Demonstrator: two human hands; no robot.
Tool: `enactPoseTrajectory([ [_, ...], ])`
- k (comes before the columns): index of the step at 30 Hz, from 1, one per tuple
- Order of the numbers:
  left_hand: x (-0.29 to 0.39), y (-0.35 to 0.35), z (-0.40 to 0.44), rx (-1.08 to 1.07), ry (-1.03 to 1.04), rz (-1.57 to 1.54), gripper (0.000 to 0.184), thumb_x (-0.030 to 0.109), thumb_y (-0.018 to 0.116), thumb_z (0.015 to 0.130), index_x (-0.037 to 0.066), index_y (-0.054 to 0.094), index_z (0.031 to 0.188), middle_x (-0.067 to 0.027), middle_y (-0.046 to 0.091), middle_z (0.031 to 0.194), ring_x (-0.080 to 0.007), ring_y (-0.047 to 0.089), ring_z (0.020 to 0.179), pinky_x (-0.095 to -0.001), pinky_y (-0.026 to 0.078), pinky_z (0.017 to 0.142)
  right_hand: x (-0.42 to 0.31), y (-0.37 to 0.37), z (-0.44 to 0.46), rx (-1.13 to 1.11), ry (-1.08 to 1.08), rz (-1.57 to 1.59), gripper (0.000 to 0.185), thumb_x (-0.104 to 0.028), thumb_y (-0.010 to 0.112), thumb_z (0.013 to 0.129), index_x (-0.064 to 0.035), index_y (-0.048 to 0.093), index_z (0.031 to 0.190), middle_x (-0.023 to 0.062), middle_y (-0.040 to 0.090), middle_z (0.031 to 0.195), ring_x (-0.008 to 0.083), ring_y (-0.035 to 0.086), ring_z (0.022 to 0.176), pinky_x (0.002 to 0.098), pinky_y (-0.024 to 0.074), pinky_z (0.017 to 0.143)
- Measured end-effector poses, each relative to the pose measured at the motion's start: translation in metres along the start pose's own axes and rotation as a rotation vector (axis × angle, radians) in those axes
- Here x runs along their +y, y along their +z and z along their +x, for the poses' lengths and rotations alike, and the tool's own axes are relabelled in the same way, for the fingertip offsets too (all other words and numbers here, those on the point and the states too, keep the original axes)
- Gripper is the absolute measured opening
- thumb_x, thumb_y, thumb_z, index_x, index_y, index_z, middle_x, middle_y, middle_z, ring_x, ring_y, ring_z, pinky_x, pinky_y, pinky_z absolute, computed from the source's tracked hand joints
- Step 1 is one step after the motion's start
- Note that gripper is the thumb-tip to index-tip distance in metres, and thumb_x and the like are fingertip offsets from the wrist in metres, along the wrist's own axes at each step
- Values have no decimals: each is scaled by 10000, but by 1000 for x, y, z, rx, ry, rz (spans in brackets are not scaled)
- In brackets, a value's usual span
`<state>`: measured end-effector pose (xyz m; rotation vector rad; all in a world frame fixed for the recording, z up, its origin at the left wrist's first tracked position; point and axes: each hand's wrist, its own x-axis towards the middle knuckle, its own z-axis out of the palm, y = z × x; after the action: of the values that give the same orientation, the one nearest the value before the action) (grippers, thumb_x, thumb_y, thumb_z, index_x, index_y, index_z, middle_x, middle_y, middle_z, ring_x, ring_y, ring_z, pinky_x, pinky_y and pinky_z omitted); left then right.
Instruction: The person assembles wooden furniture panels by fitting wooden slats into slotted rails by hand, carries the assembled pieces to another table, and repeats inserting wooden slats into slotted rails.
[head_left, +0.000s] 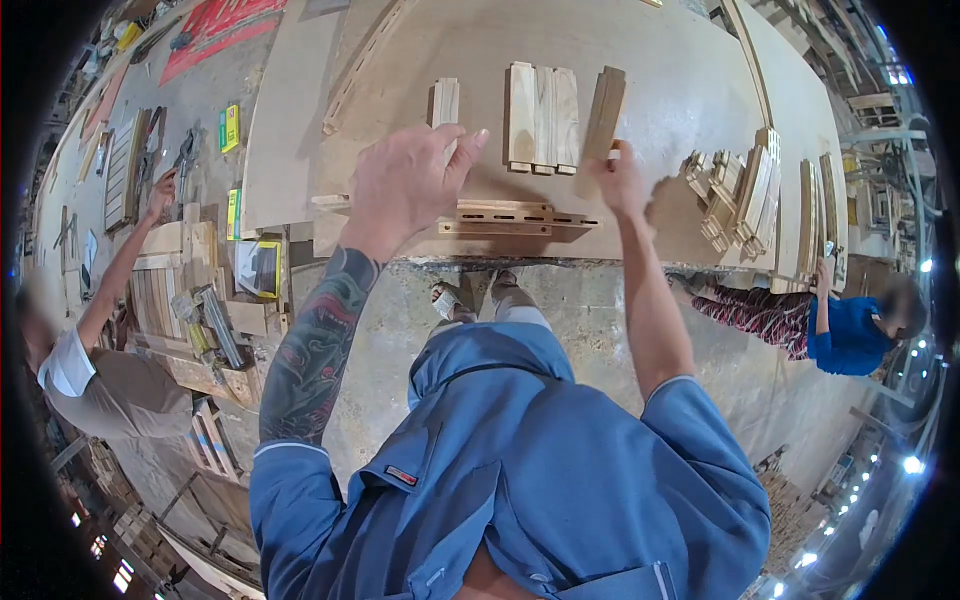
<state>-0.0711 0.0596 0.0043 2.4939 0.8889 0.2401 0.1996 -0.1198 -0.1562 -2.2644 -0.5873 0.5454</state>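
Observation:
My right hand (618,182) is closed around the lower end of a wooden slat (607,105), which tilts slightly to the right above the workbench. My left hand (408,182), at the end of a tattooed forearm, is raised with its fingers curled under and its thumb sticking out to the right. Whatever its fingers hold, if anything, is hidden. Just beyond it is a short pale slat (446,98), its lower part covered by the hand. Between my hands, three slats (543,118) with tenoned ends lie side by side. Nearer me rests a slotted wooden rail (505,217).
Stacked slats (740,195) lie on the bench's right side, and a long wooden strip (365,70) lies at upper left. A co-worker (850,330) stands at right. Another person (110,370) reaches over a left-hand table holding tools (183,150) and yellow-green boxes (230,128).

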Motion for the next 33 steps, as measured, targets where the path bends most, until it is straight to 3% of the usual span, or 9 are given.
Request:
enactPoseTrajectory([
  [5,1,3,2,39,8,9,457,475,516,986,80,736,1049,-167,716,970,-377,678,889,-443,527,760,60,12,94,39,25,-248,484,-305,670,889,-100,570,1316,154,718,1020,314,699,937,433,544,819],
  [10,10,-2,1,43,-35,54,385,411,572,974,69,732,1052,-156,720,986,-358,682,894,-419,533,753,-7,50,116,70,30,-493,573,-416,665,891,-164,536,1390,192,482,1466,381,455,1349,488,403,1080],
  [12,7,1,1,63,-21,64,376,402,574,976,72,730,1061,-149,721,989,-352,684,889,-417,534,750,-3,80,151,122,-291,-426,613,-463,649,895,-182,515,1424,177,407,1540,435,371,1399,509,327,1143],
  [19,10,1,4,86,-37,72,341,368,592,972,74,724,1084,-134,722,993,-336,688,872,-403,535,739,-42,78,174,-126,-467,-881,638,-493,649,900,-142,517,1415,192,441,1512,410,305,1444,487,248,1195],
  [22,11,1,3,73,-58,69,338,370,597,968,80,727,1083,-133,723,994,-336,690,876,-407,537,739,-37,57,135,-233,-547,-478,631,-405,726,880,-79,529,1383,179,584,1373,355,479,1343,473,372,1128],
  [24,6,6,2,134,-22,71,344,402,615,952,94,732,1051,-117,722,938,-323,691,839,-408,541,706,-62,14,88,-366,-198,445,522,-217,782,864,-17,548,1285,120,700,1166,229,638,1135,382,510,968],
  [26,2,9,2,199,13,79,352,433,633,936,107,737,1019,-100,721,882,-310,692,803,-409,545,673,-44,3,48,-540,-207,458,507,-133,778,854,-15,584,1307,84,739,1067,188,700,897,302,560,796],
  [30,-5,12,1,208,50,68,429,501,569,953,119,739,1052,-108,732,910,-329,696,836,-446,548,713,-17,11,-8,-617,-279,87,333,-84,740,881,11,665,1192,99,736,1070,158,688,918,299,550,821],
  [33,-4,12,-2,175,27,49,475,536,532,965,120,739,1066,-115,734,922,-339,695,854,-464,546,734,-40,37,-44,-541,-245,612,207,-40,722,894,10,702,1094,61,735,1015,137,682,898,284,556,785],
])
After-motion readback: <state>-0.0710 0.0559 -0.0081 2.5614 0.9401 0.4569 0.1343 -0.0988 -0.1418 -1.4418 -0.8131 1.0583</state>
